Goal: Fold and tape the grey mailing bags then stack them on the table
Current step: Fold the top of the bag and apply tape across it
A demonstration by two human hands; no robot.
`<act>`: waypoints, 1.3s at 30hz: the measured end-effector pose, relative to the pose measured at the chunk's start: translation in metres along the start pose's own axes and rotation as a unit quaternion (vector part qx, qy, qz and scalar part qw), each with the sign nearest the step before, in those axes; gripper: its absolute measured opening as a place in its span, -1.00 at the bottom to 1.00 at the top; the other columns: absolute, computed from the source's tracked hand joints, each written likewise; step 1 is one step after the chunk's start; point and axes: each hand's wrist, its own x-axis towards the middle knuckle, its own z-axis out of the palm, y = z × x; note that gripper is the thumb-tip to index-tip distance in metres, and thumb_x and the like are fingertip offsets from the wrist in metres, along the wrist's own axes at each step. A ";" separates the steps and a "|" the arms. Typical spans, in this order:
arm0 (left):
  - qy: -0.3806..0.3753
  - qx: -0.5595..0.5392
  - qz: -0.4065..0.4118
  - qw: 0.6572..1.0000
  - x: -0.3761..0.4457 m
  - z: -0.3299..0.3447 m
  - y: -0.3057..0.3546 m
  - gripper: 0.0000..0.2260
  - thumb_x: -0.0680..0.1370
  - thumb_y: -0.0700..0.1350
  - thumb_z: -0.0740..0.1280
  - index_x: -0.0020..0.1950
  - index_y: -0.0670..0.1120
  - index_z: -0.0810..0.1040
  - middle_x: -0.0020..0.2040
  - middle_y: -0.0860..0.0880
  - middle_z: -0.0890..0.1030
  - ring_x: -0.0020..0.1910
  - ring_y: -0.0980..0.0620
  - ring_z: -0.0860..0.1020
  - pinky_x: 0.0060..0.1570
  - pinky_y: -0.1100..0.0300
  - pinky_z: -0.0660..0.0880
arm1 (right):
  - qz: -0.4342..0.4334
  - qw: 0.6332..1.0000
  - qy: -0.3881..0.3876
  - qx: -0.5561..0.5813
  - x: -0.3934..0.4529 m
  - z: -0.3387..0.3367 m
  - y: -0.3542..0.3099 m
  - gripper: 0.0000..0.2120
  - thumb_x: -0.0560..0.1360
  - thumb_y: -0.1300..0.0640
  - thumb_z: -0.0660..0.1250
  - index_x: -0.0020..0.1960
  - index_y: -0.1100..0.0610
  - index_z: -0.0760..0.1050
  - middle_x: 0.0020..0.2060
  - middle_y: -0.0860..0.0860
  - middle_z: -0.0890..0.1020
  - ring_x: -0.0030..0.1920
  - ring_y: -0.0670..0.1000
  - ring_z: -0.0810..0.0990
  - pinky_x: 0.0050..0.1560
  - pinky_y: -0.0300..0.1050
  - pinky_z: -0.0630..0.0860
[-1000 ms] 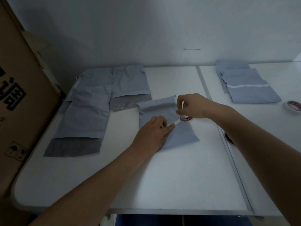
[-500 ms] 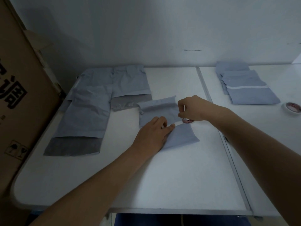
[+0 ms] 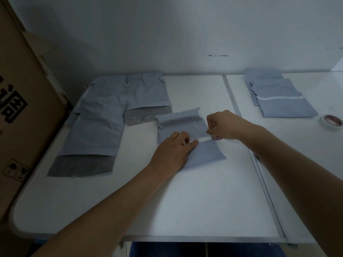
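Taping the folded bag [image 3: 187, 127] at mid-table.
Your left hand [image 3: 174, 153] is pressing flat on the tape strip [image 3: 204, 139] while your right hand [image 3: 222, 126] is gripping the tape roll [image 3: 216, 137]; pulling crooked is risking a wrinkled, lifting strip.

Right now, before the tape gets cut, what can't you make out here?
- Tape roll, head view: mostly hidden under the right hand; grip unclear.
- Tape strip start: covered by left hand fingers.
- Cardboard box print: cut off by left edge.
- Stacked bags: count unreadable.
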 end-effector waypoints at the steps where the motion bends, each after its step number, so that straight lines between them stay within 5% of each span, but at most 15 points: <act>1: 0.002 0.004 0.004 1.000 0.000 0.000 0.000 -0.66 0.48 -0.21 0.39 0.26 -0.06 0.57 0.00 -0.10 0.53 -0.13 -0.06 0.48 -0.36 0.16 0.43 | 0.001 1.000 0.001 0.001 0.000 0.000 0.001 -0.91 0.49 0.16 0.34 -0.15 0.14 0.46 -0.15 0.06 0.60 -0.20 0.01 0.50 -0.34 -0.19 0.33; 7: -0.002 0.018 0.004 1.000 0.000 0.000 0.000 -0.63 0.52 -0.16 0.13 0.26 -0.07 0.57 -0.01 -0.10 0.52 -0.14 -0.06 0.48 -0.35 0.16 0.44 | -0.009 1.000 0.006 -0.006 -0.004 0.001 0.003 -0.88 0.50 0.16 0.32 -0.20 0.11 0.43 -0.20 0.04 0.63 -0.16 0.03 0.60 -0.32 -0.20 0.40; 12: -0.009 0.006 0.004 1.000 -0.001 -0.001 0.001 -0.59 0.42 -0.25 0.45 0.25 -0.07 0.57 -0.02 -0.10 0.53 -0.16 -0.07 0.49 -0.33 0.17 0.43 | -0.015 0.999 0.021 -0.031 -0.004 0.004 0.005 -0.84 0.50 0.11 0.31 -0.22 0.06 0.39 -0.14 0.04 0.61 -0.11 0.06 0.58 -0.20 -0.13 0.45; 18: -0.027 0.003 0.039 0.999 0.008 -0.003 0.002 -0.66 0.44 -0.29 0.42 0.21 -0.17 0.58 -0.02 -0.12 0.52 -0.10 -0.09 0.49 -0.32 0.09 0.49 | -0.014 1.000 0.009 0.023 -0.007 0.006 0.014 -0.87 0.47 -0.01 0.38 -0.17 -0.01 0.47 -0.10 -0.03 0.62 -0.03 0.01 0.58 -0.01 -0.05 0.55; 21: -0.047 -0.017 0.006 0.999 0.023 -0.002 0.007 -0.86 0.55 -0.25 0.28 0.05 -0.23 0.60 -0.08 -0.12 0.49 -0.10 -0.06 0.44 -0.32 -0.01 0.50 | -0.002 0.996 0.017 0.085 -0.010 0.008 0.020 -0.83 0.44 -0.09 0.42 -0.14 -0.02 0.50 -0.13 -0.05 0.64 -0.11 -0.05 0.57 -0.15 -0.18 0.50; 24: -0.011 -0.021 0.000 1.000 0.028 0.003 0.013 -0.83 0.56 -0.19 0.18 -0.09 -0.19 0.55 -0.16 -0.11 0.51 -0.17 -0.07 0.46 -0.40 0.05 0.42 | 0.001 0.994 0.034 0.100 -0.014 0.011 0.019 -0.78 0.47 -0.14 0.38 -0.10 0.01 0.51 -0.18 -0.07 0.61 -0.13 -0.06 0.54 -0.26 -0.25 0.34; 29: 0.013 -0.031 0.021 0.999 0.021 0.007 0.010 -0.67 0.57 -0.09 0.10 0.13 -0.15 0.60 -0.09 -0.08 0.54 -0.15 -0.04 0.46 -0.37 0.14 0.40 | 0.036 0.972 0.014 0.231 -0.009 0.021 0.022 -0.79 0.61 0.09 0.13 -0.02 0.16 0.50 -0.03 0.08 0.64 -0.14 -0.07 0.60 -0.18 -0.16 0.53; 39: -0.012 0.006 0.029 1.000 0.020 0.008 0.009 -0.62 0.55 -0.06 0.12 0.28 -0.06 0.56 -0.03 -0.07 0.51 -0.12 -0.03 0.44 -0.28 0.17 0.39 | 0.070 0.939 0.103 0.320 -0.012 0.029 0.030 -0.72 0.46 -0.06 0.41 0.03 0.06 0.44 -0.20 -0.03 0.49 -0.18 0.00 0.51 -0.18 -0.14 0.46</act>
